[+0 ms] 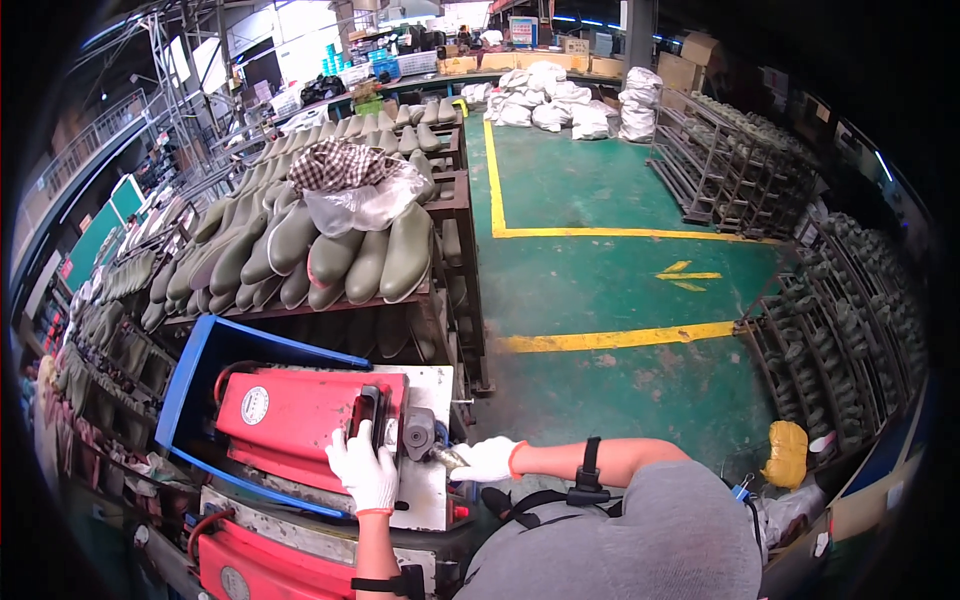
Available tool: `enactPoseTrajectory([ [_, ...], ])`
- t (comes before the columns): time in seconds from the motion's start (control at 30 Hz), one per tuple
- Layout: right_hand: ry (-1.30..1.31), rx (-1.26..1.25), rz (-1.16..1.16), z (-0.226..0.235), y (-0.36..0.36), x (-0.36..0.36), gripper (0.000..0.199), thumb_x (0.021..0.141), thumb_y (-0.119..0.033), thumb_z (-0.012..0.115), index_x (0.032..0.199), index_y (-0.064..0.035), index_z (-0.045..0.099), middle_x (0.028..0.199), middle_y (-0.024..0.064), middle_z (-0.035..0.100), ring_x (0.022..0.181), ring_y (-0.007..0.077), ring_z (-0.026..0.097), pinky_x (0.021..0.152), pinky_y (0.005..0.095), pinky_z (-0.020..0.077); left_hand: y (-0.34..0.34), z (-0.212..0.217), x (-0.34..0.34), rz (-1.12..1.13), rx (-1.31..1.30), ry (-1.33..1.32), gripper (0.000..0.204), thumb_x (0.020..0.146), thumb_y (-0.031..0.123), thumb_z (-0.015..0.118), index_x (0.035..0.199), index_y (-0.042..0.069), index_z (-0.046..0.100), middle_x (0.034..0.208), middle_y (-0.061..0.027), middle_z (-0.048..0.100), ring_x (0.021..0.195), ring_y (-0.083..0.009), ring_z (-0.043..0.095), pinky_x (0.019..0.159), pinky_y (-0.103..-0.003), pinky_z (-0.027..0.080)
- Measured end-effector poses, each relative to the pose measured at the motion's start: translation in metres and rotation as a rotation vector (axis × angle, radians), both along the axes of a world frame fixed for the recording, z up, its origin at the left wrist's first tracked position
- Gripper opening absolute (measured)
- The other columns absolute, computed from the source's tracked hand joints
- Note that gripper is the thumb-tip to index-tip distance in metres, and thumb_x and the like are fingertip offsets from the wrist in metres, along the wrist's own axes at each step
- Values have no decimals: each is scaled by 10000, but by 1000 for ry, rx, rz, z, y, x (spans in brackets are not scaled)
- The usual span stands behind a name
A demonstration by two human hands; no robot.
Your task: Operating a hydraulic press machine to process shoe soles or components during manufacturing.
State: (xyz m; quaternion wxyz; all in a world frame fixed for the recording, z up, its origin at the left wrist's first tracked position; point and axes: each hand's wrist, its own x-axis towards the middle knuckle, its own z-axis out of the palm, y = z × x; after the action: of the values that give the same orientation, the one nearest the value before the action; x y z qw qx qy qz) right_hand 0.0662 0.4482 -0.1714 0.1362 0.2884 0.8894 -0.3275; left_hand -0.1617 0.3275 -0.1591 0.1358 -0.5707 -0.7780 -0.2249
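Nearby: two red machines [300, 412], one walled by blue tray [185, 385]; boots [385, 262] heaped beyond. Your left hand [362, 470] half-spread at black handle [370, 408]; your right hand [485, 460], grip: cannot tell.

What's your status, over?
Left hand at black part on red machine. Right hand by grey round fitting, apparently holding something small. Blue tray around machine's left end, seemingly not blocking.

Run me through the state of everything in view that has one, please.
Left hand: gloved, fingers at black fitting
Right hand: gloved, beside grey metal part; grip unclear
Farther red machine: partly inside blue casing; running or not, unclear
Olive boots: crowded on rack
Checked cloth: crumpled, atop boots
White sacks: filled, piled
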Motion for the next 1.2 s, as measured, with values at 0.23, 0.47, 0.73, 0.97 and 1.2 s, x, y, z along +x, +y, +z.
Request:
enactPoseTrajectory([
  [0.23, 423, 286, 155, 12, 28, -75, 372, 967, -404, 572, 1063, -57, 665, 1059, 203, 678, 988, 393, 669, 840, 507, 545, 3, 76, -20, 71, 254, -142, 546, 785, 95, 756, 1323, 84, 666, 1240, -184, 635, 1252, -449, 500, 1103, -564, 370],
  [0.47, 306, 394, 215, 16, 21, -226, 901, 784, -445, 815, 1559, -167, 449, 1498, 243, 458, 1306, 447, 504, 963, 528, 529, -5, 181, -69, 79, 358, -139, 629, 792, 90, 752, 1405, 85, 613, 1322, -170, 616, 1264, -367, 558, 1138, -456, 399],
  [0.73, 150, 313, 258, -1, 28, -278, 915, 861, -415, 729, 1651, -302, 280, 1568, 285, 376, 1301, 436, 552, 997, 508, 538, -22, 246, -127, 67, 430, -479, 577, 945, 53, 629, 1505, 7, 498, 1483, -147, 547, 1371, -242, 519, 1194, -367, 354],
  [0.97, 135, -498, -47, 18, 50, -275, 1035, 845, -563, 692, 1684, -251, 171, 1579, 191, 426, 1365, 396, 526, 957, 565, 547, -79, 182, -76, 147, 587, -620, 556, 1044, 119, 492, 1573, -19, 391, 1543, -161, 490, 1424, -245, 463, 1210, -369, 306],
  [1.2, -16, -1144, -146, 30, 22, -163, 593, 908, -562, 674, 1424, -324, 506, 1248, -2, 628, 1167, 149, 552, 742, 403, 507, -211, 86, 6, 375, 606, -1289, 677, 1071, 325, 536, 1622, 19, 288, 1595, -178, 422, 1469, -298, 428, 1222, -452, 330],
])
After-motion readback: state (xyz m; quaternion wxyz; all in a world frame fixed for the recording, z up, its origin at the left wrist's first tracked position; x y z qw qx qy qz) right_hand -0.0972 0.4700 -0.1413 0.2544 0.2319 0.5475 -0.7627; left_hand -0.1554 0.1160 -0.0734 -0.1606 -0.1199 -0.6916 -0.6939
